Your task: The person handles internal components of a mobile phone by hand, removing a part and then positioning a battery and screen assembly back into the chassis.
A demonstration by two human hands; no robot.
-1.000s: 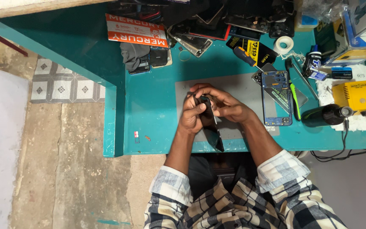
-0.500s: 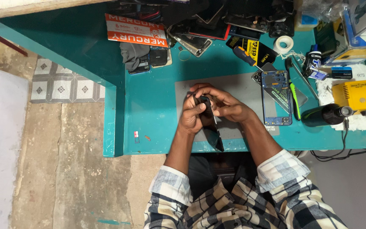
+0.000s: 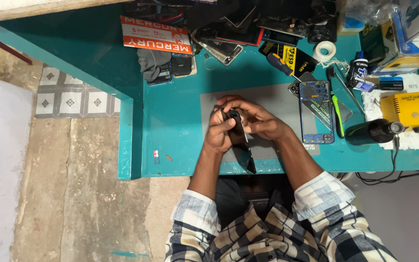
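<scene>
Both my hands are clenched around 1 thin black phone-like slab (image 3: 241, 143), held on edge above the grey rectangular work mat (image 3: 277, 99) on the teal wooden bench (image 3: 175, 121). My left hand (image 3: 220, 133) grips its upper part with fingers curled over the rim; my right hand (image 3: 258, 119) closes over the top, though I cannot tell exactly where those fingertips press. The slab's lower end points toward my checked shirt. Right of my wrist lies 1 blue opened phone frame (image 3: 316, 111), beside a green-handled tool (image 3: 336, 109).
</scene>
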